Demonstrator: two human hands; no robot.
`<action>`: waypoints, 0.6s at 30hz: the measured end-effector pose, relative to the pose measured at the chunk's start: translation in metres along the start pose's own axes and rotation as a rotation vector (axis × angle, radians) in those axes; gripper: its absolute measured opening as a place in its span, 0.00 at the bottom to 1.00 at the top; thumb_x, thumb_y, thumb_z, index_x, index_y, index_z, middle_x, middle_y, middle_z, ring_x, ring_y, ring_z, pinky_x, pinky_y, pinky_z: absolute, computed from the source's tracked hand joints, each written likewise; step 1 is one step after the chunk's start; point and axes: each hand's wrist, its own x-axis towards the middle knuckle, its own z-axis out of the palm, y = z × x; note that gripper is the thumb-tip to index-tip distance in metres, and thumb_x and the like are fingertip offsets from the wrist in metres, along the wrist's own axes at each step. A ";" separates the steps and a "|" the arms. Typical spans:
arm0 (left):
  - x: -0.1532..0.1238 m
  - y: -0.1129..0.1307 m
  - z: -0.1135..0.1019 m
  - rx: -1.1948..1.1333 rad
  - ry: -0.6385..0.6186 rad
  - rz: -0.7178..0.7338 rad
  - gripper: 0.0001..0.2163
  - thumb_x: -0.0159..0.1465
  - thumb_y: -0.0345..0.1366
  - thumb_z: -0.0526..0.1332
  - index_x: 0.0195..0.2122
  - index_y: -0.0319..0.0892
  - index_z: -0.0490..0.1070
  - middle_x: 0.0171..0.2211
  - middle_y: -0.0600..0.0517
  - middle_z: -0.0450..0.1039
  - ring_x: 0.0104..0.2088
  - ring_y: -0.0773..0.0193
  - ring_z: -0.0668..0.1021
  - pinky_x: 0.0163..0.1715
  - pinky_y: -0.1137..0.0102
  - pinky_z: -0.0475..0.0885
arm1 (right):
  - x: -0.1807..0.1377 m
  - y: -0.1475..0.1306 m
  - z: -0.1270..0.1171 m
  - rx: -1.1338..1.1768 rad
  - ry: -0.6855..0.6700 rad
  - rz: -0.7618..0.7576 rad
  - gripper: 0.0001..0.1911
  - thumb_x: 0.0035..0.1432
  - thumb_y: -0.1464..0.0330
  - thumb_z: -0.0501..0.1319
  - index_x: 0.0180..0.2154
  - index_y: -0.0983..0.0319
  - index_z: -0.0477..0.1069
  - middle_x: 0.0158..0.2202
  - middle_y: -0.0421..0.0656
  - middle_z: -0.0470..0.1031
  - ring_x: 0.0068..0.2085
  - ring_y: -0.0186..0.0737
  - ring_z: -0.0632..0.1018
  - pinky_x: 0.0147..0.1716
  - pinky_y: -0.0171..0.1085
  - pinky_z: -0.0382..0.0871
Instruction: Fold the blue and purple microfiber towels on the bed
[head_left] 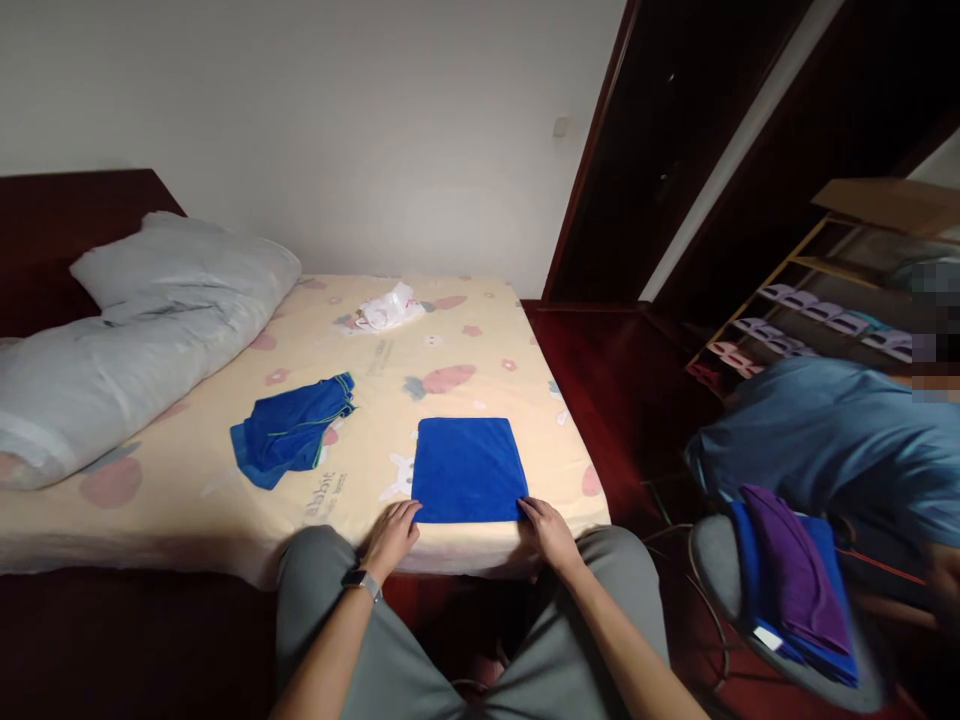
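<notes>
Obs.: blue cloth, qty 1, lies flat on the bed nr its front edge, approx. square; long axis can't be told w/ certainty. Near edge runs L–R, about parallel to bed edge; sides point away from wearer twd wall. L hand at near L corner, R hand at near R corner; fingers of ea. narrow, pinching the cloth. Watch, qty 1, on L wrist. Also on bed: 1 crumpled blue garment w/ green trim, L of cloth; 1 white plastic bag, farther back; 1 grey quilt, far L. Chair, qty 1, at R, bears purple cloth atop blue fabric; layers uncountable. Co-worker, qty 1, blue shirt, beside chair. Rack behind: several slippers, exact no. unclear.
</notes>
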 end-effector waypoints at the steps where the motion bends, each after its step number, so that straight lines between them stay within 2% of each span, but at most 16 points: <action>1: 0.000 -0.002 0.002 -0.006 0.009 -0.006 0.22 0.60 0.25 0.54 0.54 0.46 0.71 0.53 0.49 0.75 0.54 0.58 0.75 0.57 0.60 0.71 | 0.000 0.001 0.000 0.029 -0.005 0.010 0.26 0.57 0.77 0.53 0.57 0.64 0.71 0.55 0.51 0.74 0.54 0.47 0.75 0.58 0.45 0.68; 7: 0.000 -0.009 0.009 -0.005 0.019 -0.067 0.24 0.58 0.23 0.55 0.54 0.47 0.72 0.51 0.49 0.78 0.51 0.59 0.78 0.54 0.62 0.74 | 0.003 0.006 0.004 0.134 -0.003 0.065 0.27 0.57 0.78 0.51 0.56 0.64 0.72 0.56 0.50 0.75 0.57 0.45 0.74 0.60 0.45 0.67; 12: -0.001 -0.006 -0.004 0.034 0.032 0.047 0.16 0.61 0.26 0.55 0.46 0.45 0.77 0.50 0.48 0.79 0.50 0.58 0.80 0.55 0.60 0.73 | 0.002 0.004 -0.009 0.087 -0.043 0.025 0.28 0.57 0.79 0.50 0.55 0.61 0.74 0.57 0.48 0.74 0.57 0.46 0.74 0.59 0.46 0.67; 15: -0.007 -0.003 -0.015 0.074 0.037 0.102 0.17 0.62 0.25 0.54 0.48 0.44 0.77 0.49 0.47 0.79 0.50 0.58 0.79 0.56 0.59 0.72 | -0.006 0.002 -0.019 0.029 -0.062 -0.021 0.28 0.57 0.79 0.52 0.56 0.59 0.73 0.57 0.47 0.74 0.57 0.47 0.74 0.58 0.47 0.67; 18: -0.016 0.003 -0.021 0.063 -0.017 0.128 0.18 0.61 0.23 0.54 0.47 0.44 0.76 0.48 0.48 0.79 0.49 0.59 0.79 0.55 0.59 0.72 | -0.015 0.000 -0.025 0.022 -0.096 -0.054 0.27 0.56 0.78 0.54 0.55 0.56 0.74 0.56 0.47 0.75 0.56 0.48 0.75 0.56 0.47 0.67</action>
